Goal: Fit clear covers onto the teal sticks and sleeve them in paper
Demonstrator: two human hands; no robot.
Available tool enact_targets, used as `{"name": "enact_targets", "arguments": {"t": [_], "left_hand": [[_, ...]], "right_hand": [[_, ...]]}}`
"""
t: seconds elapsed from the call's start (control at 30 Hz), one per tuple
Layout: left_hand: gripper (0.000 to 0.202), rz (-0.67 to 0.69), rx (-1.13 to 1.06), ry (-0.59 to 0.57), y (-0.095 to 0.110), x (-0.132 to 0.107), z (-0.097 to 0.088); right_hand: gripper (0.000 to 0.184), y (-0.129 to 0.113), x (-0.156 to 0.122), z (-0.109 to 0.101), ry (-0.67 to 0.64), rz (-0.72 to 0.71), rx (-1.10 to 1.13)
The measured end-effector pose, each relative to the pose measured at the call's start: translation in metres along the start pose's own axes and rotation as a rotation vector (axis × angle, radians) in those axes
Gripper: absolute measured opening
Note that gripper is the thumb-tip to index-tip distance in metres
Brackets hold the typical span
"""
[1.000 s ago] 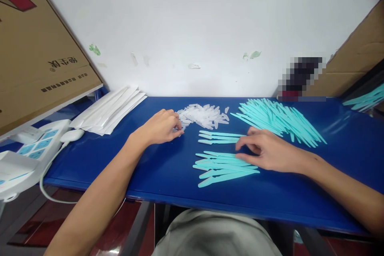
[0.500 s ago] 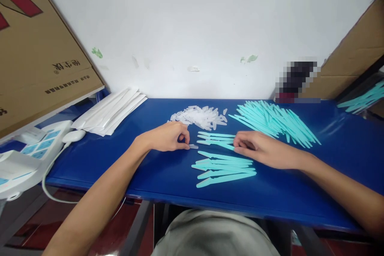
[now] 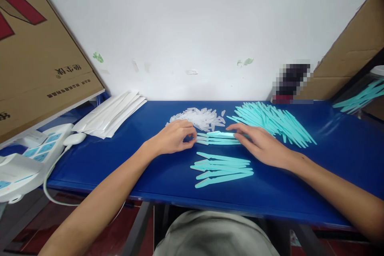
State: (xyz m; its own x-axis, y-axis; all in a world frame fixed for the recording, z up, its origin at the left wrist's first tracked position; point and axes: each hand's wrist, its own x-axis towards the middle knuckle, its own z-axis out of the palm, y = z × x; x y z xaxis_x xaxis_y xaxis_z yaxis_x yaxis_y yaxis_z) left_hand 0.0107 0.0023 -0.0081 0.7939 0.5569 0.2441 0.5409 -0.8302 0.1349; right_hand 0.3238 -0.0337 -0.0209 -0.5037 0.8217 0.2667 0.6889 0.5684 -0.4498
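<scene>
My left hand (image 3: 177,137) is closed in a pinch at the left ends of a few turquoise eyebrow razors. A small translucent blade cap showed in that pinch a moment ago; the fingers now mostly hide it. My right hand (image 3: 260,142) pinches the handle end of one eyebrow razor (image 3: 222,134), its blade end pointing at my left fingertips. Right under it lie a couple of similar razors (image 3: 219,142). Nearer to me is a loose row of several eyebrow razors (image 3: 223,167). A heap of translucent caps (image 3: 202,118) lies behind my left hand.
A big pile of turquoise razors (image 3: 270,122) lies at the back right of the blue table (image 3: 99,164). White paper sleeves (image 3: 111,114), a power strip (image 3: 45,150) and a plugged-in cable are on the left. Cardboard (image 3: 39,48) leans there; a clear jar (image 3: 364,92) holds razors far right.
My left hand has moved slightly right, up to the razors' ends, and the cap is no longer plainly visible. My right hand has brought one razor level above the others, its fingers now more stretched.
</scene>
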Motion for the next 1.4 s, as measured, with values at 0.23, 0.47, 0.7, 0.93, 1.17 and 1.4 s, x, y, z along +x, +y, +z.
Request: {"name": "enact_targets", "arguments": {"t": [0.23, 0.47, 0.7, 0.93, 1.17, 1.4], "left_hand": [[0.013, 0.023, 0.004, 0.120, -0.002, -0.002, 0.001], [0.016, 0.044, 0.021, 0.173, 0.002, -0.001, 0.002], [0.019, 0.091, 0.027, 0.214, 0.005, 0.001, 0.004], [0.023, 0.138, -0.079, 0.269, 0.018, 0.010, 0.023], [0.030, 0.083, 0.022, 0.168, 0.007, 0.007, 0.014], [0.033, -0.102, 0.232, 0.007, -0.009, 0.001, 0.011]], "right_hand": [[0.038, 0.001, 0.000, 0.003, -0.004, 0.012, 0.080], [0.038, -0.001, 0.000, 0.002, 0.015, -0.019, 0.036], [0.039, 0.002, 0.001, 0.006, -0.012, -0.051, -0.026], [0.040, -0.006, -0.001, 0.013, -0.009, -0.091, -0.011], [0.040, -0.006, -0.001, 0.010, -0.025, -0.072, -0.052], [0.035, 0.002, 0.000, 0.017, 0.024, -0.114, -0.140]]}}
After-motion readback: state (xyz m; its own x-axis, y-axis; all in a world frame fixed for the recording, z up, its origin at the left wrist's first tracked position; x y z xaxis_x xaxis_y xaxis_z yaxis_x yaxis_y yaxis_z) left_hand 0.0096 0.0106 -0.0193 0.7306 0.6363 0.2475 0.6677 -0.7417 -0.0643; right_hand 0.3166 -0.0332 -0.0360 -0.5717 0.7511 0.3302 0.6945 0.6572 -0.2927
